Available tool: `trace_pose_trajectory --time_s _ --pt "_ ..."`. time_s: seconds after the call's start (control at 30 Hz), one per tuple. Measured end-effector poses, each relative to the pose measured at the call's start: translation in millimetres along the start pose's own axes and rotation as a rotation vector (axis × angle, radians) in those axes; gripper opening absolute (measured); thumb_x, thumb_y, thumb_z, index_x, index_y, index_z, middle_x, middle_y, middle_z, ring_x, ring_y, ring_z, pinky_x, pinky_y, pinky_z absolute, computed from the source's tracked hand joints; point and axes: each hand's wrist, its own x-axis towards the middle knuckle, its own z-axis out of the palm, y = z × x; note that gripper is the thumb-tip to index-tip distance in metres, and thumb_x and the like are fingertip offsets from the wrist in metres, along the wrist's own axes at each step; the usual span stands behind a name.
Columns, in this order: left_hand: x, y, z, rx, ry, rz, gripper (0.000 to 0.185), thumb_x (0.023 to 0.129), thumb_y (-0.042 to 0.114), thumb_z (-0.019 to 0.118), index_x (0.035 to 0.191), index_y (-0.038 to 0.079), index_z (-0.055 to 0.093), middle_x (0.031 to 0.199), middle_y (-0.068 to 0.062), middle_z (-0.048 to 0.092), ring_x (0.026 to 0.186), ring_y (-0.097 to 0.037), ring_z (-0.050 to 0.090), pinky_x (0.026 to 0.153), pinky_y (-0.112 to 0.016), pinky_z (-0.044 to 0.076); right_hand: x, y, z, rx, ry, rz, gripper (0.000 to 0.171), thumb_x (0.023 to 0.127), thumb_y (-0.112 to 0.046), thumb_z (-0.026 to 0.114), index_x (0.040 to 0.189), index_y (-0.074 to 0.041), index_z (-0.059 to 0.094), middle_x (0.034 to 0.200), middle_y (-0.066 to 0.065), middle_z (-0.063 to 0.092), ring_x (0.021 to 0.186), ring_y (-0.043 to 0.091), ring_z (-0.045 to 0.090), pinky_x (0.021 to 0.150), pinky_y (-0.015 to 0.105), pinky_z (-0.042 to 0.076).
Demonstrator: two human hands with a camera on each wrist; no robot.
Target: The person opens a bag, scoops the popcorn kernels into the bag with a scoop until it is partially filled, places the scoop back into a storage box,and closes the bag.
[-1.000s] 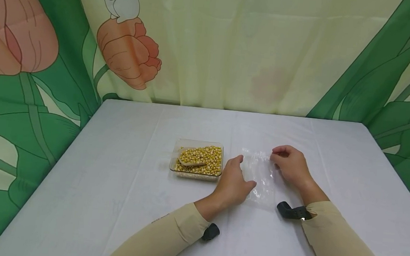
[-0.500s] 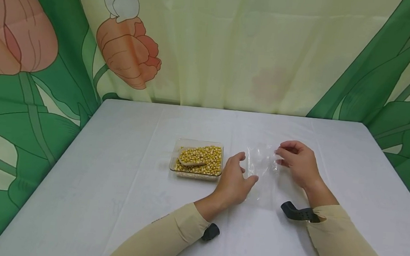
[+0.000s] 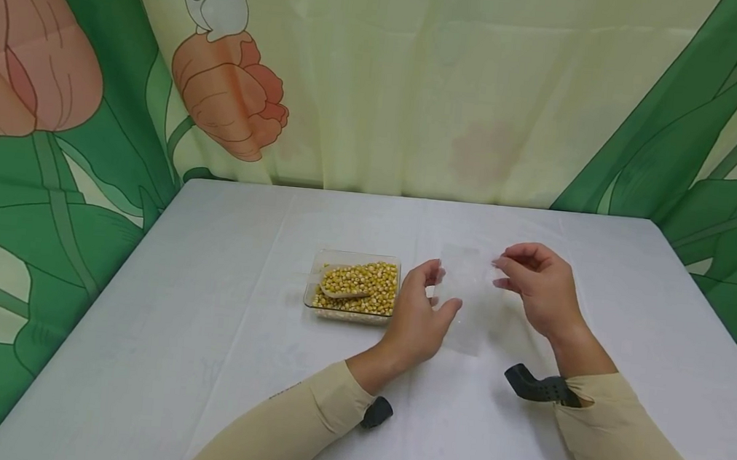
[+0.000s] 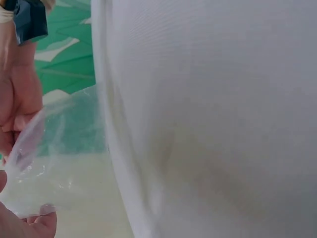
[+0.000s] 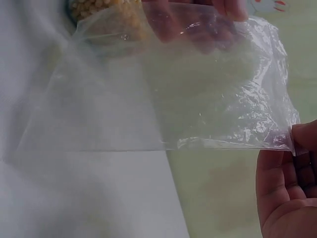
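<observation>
A clear plastic bag [image 3: 467, 301] hangs between both hands, raised off the white table. My right hand [image 3: 539, 289] pinches its upper right corner between thumb and fingers. On the other side, the fingers of my left hand [image 3: 419, 315] curl around the bag's left edge, while its thumb stands apart from the index finger. The right wrist view shows the bag [image 5: 198, 99] flat and see-through, with several left-hand fingers behind it and one at its edge. In the left wrist view, the left hand's fingertips [image 4: 47, 210] touch the bag's lower edge.
Just left of the left hand, a clear rectangular container [image 3: 350, 317] holds yellow corn kernels [image 3: 382, 282]. A scoop [image 3: 344, 296] full of kernels lies on top of them. White cloth covers the table [image 3: 201, 332], and a printed curtain [image 3: 380, 99] hangs behind its far edge.
The bag has risen off the table and straightened upright. My right hand has moved up and slightly right with its corner. My left hand has risen a little, its fingers now curling at the bag's edge.
</observation>
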Motion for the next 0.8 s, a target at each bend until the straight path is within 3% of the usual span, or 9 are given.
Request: trace_pose_trajectory --time_s 0.37,0.47,0.63,0.8 --pt "6.0 6.9 -6.6 -0.032 0.043 0.103 0.028 0.095 0.002 0.067 0.122 0.000 0.058 0.108 -0.005 0.063 0.100 -0.015 0.062 0.088 -0.025 0.052 -9.5 -26.9 10.2 0.097 -0.087 -0.170 0.014 0.094 0.005 0.064 0.104 -0.005 0.066 0.095 0.000 0.069 0.083 0.009 0.067 0.071 0.020 0.056" --pt "6.7 6.1 -6.8 -0.032 0.050 0.120 0.026 0.095 0.001 0.066 0.120 0.000 0.060 0.105 -0.005 0.064 0.097 -0.014 0.063 0.087 -0.025 0.052 -10.9 -30.9 12.3 0.115 -0.089 -0.184 0.016 0.093 0.007 0.063 0.101 -0.005 0.066 0.093 -0.001 0.070 0.083 0.009 0.067 0.071 0.020 0.056" --pt "9.3 6.7 -7.4 -0.032 0.073 0.153 0.023 0.094 -0.001 0.066 0.117 -0.001 0.061 0.103 -0.006 0.065 0.096 -0.015 0.064 0.087 -0.024 0.052 -13.3 -37.6 15.8 0.116 -0.075 -0.192 0.010 0.092 0.010 0.064 0.101 0.005 0.064 0.091 0.000 0.070 0.081 0.010 0.067 0.071 0.020 0.056" --pt "11.0 7.6 -9.2 -0.020 0.093 0.159 0.023 0.094 0.000 0.066 0.116 -0.002 0.061 0.102 -0.007 0.065 0.096 -0.016 0.063 0.088 -0.025 0.052 -15.4 -43.2 17.0 0.112 -0.072 -0.206 0.015 0.090 0.013 0.064 0.095 -0.001 0.066 0.087 0.000 0.069 0.077 0.010 0.067 0.072 0.020 0.055"
